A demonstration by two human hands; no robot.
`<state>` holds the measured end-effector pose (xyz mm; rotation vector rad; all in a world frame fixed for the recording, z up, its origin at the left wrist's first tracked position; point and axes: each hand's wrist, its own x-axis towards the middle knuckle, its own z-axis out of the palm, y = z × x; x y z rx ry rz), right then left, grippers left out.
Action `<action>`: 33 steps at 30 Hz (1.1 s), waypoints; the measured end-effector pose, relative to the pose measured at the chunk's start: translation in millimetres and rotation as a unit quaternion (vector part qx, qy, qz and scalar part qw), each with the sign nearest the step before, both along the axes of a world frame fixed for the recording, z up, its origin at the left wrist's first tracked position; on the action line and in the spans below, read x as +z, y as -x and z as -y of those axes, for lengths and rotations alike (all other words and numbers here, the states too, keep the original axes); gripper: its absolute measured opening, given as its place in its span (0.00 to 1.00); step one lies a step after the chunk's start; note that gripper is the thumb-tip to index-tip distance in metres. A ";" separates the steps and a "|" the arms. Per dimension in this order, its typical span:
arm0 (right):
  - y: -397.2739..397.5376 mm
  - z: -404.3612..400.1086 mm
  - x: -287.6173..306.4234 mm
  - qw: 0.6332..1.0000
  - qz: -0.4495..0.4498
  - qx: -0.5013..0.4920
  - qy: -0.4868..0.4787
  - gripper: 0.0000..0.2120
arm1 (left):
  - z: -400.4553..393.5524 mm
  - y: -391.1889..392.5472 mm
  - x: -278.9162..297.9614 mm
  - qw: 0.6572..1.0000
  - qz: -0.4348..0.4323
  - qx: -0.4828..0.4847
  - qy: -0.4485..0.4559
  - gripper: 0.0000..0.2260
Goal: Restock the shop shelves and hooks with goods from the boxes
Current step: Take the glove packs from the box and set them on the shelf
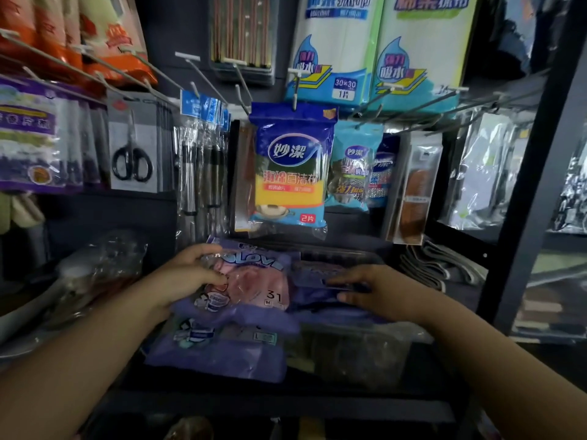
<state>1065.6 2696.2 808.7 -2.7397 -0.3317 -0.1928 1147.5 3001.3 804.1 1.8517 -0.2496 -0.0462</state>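
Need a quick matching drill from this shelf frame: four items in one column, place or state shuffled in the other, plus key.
Items
1. pink glove pack
2. sponge pack
3. scissors card
4. dark purple pack

Places or states
A. hangs on a hook, centre of the display
B. lies on the shelf under the right hand
C. held at its top edge by the left hand
D. hangs on a hook, left of centre

Pairs: 1-C, 2-A, 3-D, 4-B

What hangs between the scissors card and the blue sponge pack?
In the head view, clear-bagged black-handled utensils hang between the scissors card and the sponge pack.
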 end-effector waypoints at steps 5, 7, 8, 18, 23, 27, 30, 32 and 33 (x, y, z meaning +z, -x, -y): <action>-9.7 0.2 -5.2 0.998 0.042 -0.041 0.037 0.18 | 7.0 -4.0 -2.7 0.999 -0.001 0.015 0.031 0.23; 4.9 -12.0 -3.3 0.986 0.164 -0.033 0.005 0.18 | 6.7 -4.1 -6.6 0.999 -0.004 0.018 0.035 0.22; 17.1 -22.7 -3.4 0.974 0.224 -0.011 -0.022 0.19 | 6.0 -3.1 -7.7 0.999 -0.011 0.017 0.041 0.22; 49.4 -135.3 -59.7 0.923 0.325 0.012 0.207 0.41 | 5.6 11.9 -1.9 0.998 -0.027 0.015 0.057 0.20; 28.6 -137.4 -25.4 0.915 0.334 -0.047 0.221 0.25 | -5.4 18.9 -5.0 0.995 -0.015 0.011 0.094 0.11; 9.7 -152.9 -7.8 0.909 0.296 -0.070 0.285 0.21 | -28.1 27.7 -16.9 0.991 0.098 0.092 0.024 0.02; -12.5 -161.2 -5.4 0.934 0.228 -0.082 0.261 0.20 | -43.9 39.2 -29.4 0.991 0.109 0.078 0.022 0.06; -24.8 -162.6 -3.3 0.949 0.188 -0.084 0.238 0.18 | -52.8 47.8 -37.4 0.992 0.105 0.070 0.009 0.06; -28.9 -161.3 -3.3 0.958 0.164 -0.076 0.223 0.17 | -56.4 52.4 -40.4 0.993 0.100 0.067 0.006 0.06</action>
